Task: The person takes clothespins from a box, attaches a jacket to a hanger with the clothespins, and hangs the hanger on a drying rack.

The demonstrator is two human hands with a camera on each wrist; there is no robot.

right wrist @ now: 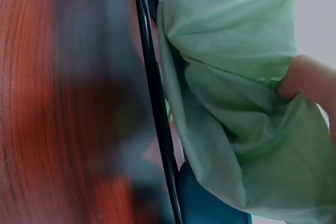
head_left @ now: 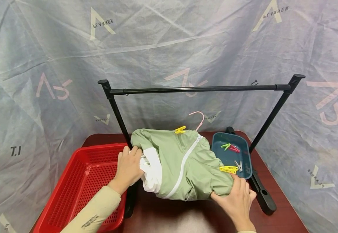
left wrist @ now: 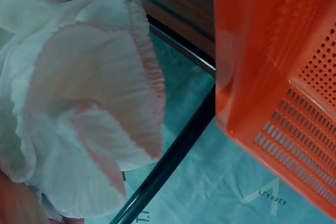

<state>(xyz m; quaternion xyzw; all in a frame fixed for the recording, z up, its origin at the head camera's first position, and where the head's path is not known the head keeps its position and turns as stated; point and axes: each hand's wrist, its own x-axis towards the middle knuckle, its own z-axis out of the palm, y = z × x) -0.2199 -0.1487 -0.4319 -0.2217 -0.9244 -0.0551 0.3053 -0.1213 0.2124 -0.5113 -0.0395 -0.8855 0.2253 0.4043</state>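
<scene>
A green jacket [head_left: 198, 168] with a white zipper [head_left: 183, 161] and white parts is held above the table in the head view. A pink hanger [head_left: 199, 119] hook rises from its top. One yellow clothespin [head_left: 180, 130] sits at the top edge, another yellow clothespin [head_left: 228, 169] at the right edge. My left hand [head_left: 129, 167] grips the left side, beside white fabric; the left wrist view shows gathered white cloth [left wrist: 89, 93]. With the thumb below, my right hand [head_left: 236, 199] pinches the lower right edge. Green cloth [right wrist: 226, 93] with printed lettering fills much of the right wrist view.
A black rack [head_left: 198, 89] spans behind the jacket. To the left stands a red perforated basket [head_left: 81, 181]. A blue tray [head_left: 228, 139] with several small clothespins lies at right, by the rack's black foot [head_left: 265, 197]. The table [head_left: 163, 213] is reddish brown; a printed grey sheet [head_left: 145, 58] hangs behind.
</scene>
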